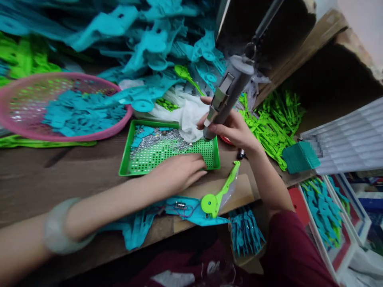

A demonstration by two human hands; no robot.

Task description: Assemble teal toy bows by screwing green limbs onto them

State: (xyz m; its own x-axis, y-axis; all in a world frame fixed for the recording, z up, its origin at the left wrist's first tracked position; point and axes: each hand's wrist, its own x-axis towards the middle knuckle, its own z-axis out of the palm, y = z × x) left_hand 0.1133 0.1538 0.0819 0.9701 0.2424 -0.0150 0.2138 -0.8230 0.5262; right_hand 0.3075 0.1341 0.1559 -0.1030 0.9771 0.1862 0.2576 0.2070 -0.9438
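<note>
At a crowded wooden workbench (pixel 74 169), a person's right hand (pixel 229 127) is wrapping tightly around a grey cylindrical tool (pixel 231 85), which is hanging from a dark cord (pixel 267 22); its lower end is pointing down by the far right corner of a perforated green tray (pixel 151 162); the left hand (pixel 187 167), its fingers bending close together, is hovering or resting over the tray's near right edge, and whether it is pinching anything one cannot tell; small metal pieces (pixel 155 140) are lying in the tray's far half, flat blue pieces among them; nearer the person, a blue plastic part (pixel 194 213) with thin wires is lying at the bench edge, a lime-green part (pixel 209 204) with a round end overlapping it; to the left, a pink basket (pixel 18 115) is holding more blue pieces; beyond, large blue parts (pixel 152 42) are piling high; at right, lime-green strips (pixel 269 127) are heaping near a teal stack (pixel 301 157).
</note>
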